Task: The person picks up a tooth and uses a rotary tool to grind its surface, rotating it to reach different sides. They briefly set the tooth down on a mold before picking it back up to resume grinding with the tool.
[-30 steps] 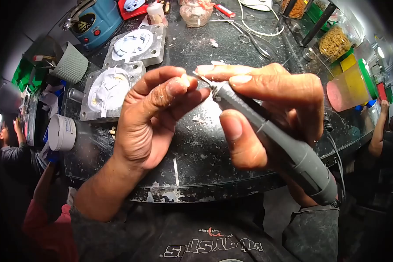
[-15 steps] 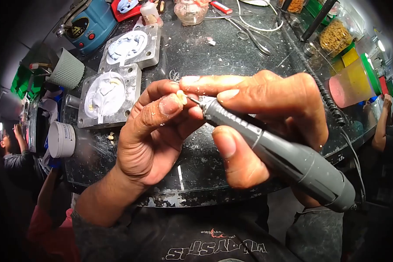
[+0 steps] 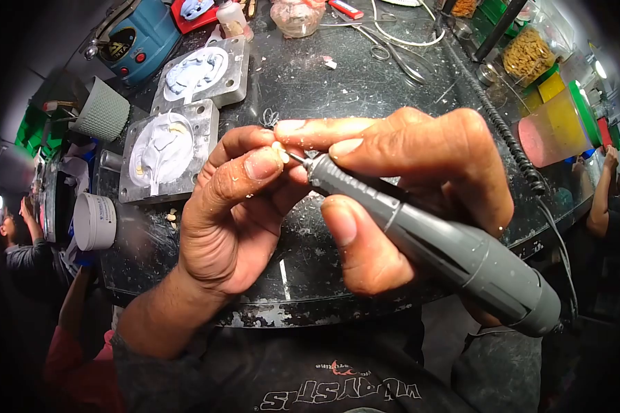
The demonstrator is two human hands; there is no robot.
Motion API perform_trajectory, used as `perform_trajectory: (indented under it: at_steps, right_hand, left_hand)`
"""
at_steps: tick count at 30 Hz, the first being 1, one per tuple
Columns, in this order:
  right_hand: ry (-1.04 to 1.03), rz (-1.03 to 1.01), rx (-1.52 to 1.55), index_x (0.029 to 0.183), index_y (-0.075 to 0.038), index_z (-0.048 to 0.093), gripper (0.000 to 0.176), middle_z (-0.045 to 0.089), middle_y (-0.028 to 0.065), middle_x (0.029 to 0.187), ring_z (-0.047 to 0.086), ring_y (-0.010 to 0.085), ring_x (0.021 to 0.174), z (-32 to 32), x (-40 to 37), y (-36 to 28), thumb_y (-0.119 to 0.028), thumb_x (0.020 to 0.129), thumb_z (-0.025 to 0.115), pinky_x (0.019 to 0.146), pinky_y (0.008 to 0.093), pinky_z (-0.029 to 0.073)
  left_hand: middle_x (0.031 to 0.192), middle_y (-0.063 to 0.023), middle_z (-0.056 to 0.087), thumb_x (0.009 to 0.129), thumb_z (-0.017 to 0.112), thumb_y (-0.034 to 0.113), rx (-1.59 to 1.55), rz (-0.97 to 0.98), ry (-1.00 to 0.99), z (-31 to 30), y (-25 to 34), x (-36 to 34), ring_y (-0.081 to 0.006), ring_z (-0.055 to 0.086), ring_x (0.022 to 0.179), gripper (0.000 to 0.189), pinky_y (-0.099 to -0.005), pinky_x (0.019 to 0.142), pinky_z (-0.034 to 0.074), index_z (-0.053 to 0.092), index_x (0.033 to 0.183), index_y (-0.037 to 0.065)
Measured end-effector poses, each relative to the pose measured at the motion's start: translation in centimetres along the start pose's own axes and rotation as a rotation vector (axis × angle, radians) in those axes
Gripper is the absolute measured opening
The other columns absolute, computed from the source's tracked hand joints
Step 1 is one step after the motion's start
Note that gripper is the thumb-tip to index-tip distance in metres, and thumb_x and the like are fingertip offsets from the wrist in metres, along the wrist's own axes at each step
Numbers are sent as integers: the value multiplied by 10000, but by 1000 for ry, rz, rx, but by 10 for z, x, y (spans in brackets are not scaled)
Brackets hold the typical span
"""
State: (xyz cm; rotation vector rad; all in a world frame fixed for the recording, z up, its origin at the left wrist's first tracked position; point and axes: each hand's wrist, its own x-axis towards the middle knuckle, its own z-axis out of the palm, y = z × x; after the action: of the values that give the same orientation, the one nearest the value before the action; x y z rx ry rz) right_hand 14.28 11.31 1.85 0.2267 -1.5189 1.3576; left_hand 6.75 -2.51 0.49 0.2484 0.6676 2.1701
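My left hand (image 3: 231, 199) is closed, pinching a small cream-coloured artificial tooth (image 3: 280, 151) between thumb and fingertips. In my right hand (image 3: 420, 165) lies a dark grey rotary handpiece (image 3: 448, 251), gripped like a pen and slanting down to the right. Its thin metal bur (image 3: 297, 158) points left and reaches the tooth; whether it touches cannot be made out. My right index fingertip rests close to the left fingertips. Pale dust and crumbs cling to both hands.
Two metal flasks with white plaster, one nearer (image 3: 162, 153) and one farther (image 3: 198, 72), stand at the left. Behind them is a blue machine (image 3: 141, 38). A white tub (image 3: 96, 221), scissors (image 3: 399, 58), a coiled cord (image 3: 492, 113) and a green-lidded jar (image 3: 554, 131) surround the work. Other people sit at both sides.
Both hands, with the tooth and the handpiece, have shifted slightly left in view. The flasks and bench items also appear slightly farther left. Both grips stay the same.
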Motion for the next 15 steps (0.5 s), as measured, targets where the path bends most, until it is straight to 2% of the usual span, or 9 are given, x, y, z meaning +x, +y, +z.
perform_trajectory:
  at_steps: [8, 11, 15]
  right_hand:
    - [10, -102, -22, 758, -12, 638, 151, 657, 73, 688, 708, 167, 657, 2, 0, 9, -52, 696, 770, 617, 237, 564]
    - [7, -6, -41, 768, 6, 633, 147, 655, 93, 694, 701, 170, 659, 2, -1, 0, -34, 712, 762, 632, 240, 563]
    - [-74, -40, -34, 787, 24, 624, 154, 653, 115, 713, 696, 175, 675, -6, -1, 7, -19, 728, 760, 651, 246, 562]
  left_hand:
    - [976, -136, 683, 871, 607, 11, 64, 7, 41, -1, 1, 0, -224, 683, 907, 188, -351, 903, 548, 628, 1057, 27]
    - [974, -137, 684, 870, 607, 11, 75, 7, 54, -2, 1, 0, -223, 682, 909, 190, -351, 901, 547, 627, 1058, 27]
    - [970, -133, 684, 870, 608, 15, 59, 5, 56, -3, 0, 1, -222, 680, 910, 190, -353, 906, 542, 624, 1059, 28]
